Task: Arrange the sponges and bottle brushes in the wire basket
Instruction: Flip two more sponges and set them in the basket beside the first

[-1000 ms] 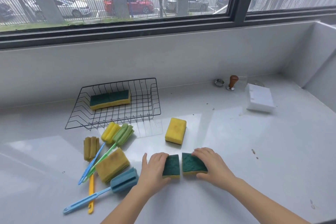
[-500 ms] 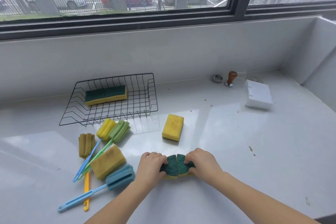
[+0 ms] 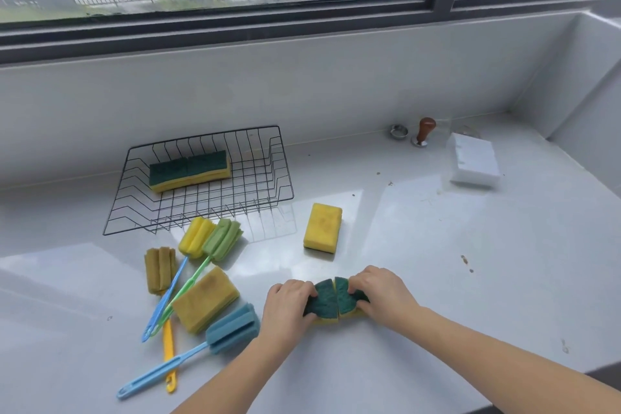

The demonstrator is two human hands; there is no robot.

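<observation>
Near the counter's front, my left hand grips one green-topped sponge and my right hand grips a second green-topped sponge. The two are pressed together side by side and bulge upward at the seam. The black wire basket stands at the back left and holds two green-and-yellow sponges end to end. A yellow sponge lies ahead of my hands, and another yellow sponge lies to the left. Several bottle brushes lie left too: blue head, green head, yellow head, olive head.
A white block sponge sits at the back right, beside a wooden-knobbed tamper and a small metal ring. The white counter ends at a wall under a window and at a side wall on the right.
My hands have pushed the two green-topped sponges together from a small gap until they touch and buckle upward. My fingers now curl around their outer ends.
</observation>
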